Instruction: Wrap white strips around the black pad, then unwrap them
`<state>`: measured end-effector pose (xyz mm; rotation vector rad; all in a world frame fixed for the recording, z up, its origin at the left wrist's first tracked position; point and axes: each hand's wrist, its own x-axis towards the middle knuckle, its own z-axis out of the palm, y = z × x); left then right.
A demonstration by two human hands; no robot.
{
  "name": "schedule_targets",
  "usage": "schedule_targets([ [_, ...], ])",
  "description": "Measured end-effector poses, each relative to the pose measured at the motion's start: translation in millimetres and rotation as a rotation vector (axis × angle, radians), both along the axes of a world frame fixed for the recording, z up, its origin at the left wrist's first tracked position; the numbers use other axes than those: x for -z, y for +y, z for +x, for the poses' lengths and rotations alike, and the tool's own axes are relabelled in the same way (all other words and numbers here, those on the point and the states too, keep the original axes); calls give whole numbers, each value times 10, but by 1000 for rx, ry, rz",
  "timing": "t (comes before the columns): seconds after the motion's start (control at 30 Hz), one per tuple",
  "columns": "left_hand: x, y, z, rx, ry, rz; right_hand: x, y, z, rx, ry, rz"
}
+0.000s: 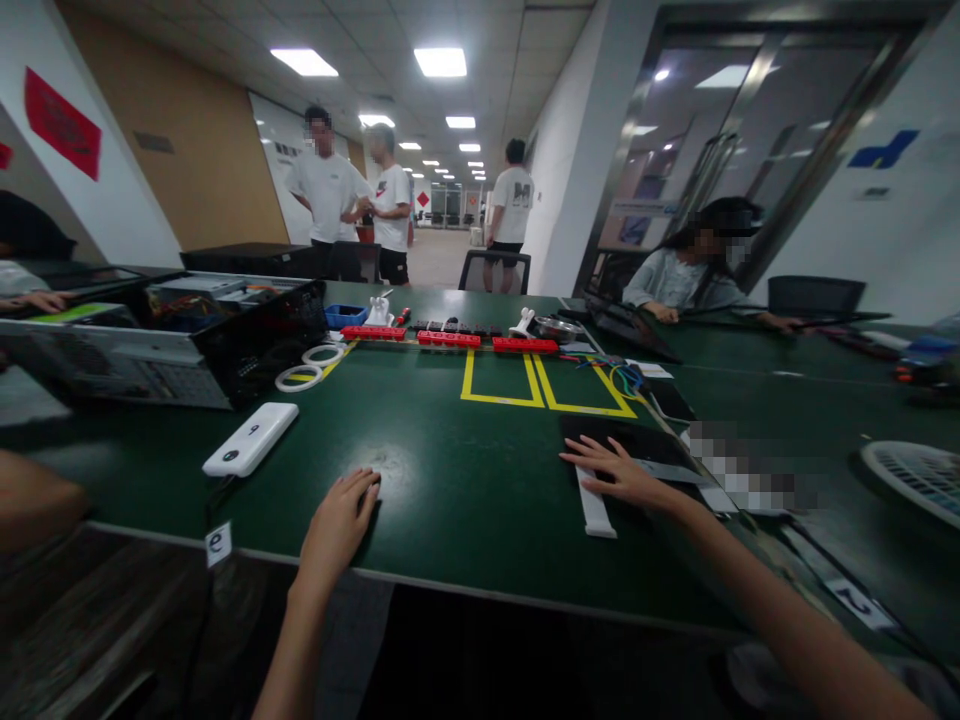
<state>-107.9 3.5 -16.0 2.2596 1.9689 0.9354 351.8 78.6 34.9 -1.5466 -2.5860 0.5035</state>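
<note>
My left hand (343, 518) rests palm-down on the green table (450, 490) near its front edge, fingers extended and holding nothing. My right hand (619, 472) lies with its fingers spread over a white flat bar (598, 518) and the edge of a dark flat panel (675, 445). Part of the bar is hidden under the palm, and the hand is not closed round it. A white power bank (251, 440) marked with a number lies left of my left hand, with a cable at its near end.
An opened computer case (157, 365) stands at the left, beside white rings (298, 375). Red racks (448, 340) line up behind yellow tape frames (501, 402). Coloured wires (626, 378) lie at the right, past them a white basket (919, 480). A person (694, 265) sits across the table.
</note>
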Motion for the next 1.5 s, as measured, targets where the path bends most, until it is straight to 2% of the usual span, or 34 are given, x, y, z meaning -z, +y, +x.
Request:
schedule_targets([
  [0.33,9,1,-6,3,-1,1,2,10,153,4,77,27],
  [0.57,-17,-12,8,3,-15,8,-20,-127,174,80,166,151],
  [0.73,-15,-7,1,5,-6,5,-153,-171,312,161,205,324],
  [0.8,-19,-10,1,5,-2,-1,-262,-142,463,263,173,478],
  [0.9,-25,-17,4,3,-8,-2,-454,-81,766,496,85,694],
  [1.0,-26,-20,5,1,-19,8,-579,-44,1051,669,40,794],
  [1.1,-28,-21,5,6,-20,15,-557,-31,1196,780,-72,858],
  [1.2,-32,-25,8,7,-9,5,-399,-10,1146,677,-173,854],
  [1.37,-17,-21,10,0,2,9,-14,36,756,281,-187,621],
  [1.5,4,-10,2,10,10,16,179,52,418,250,-213,529],
])
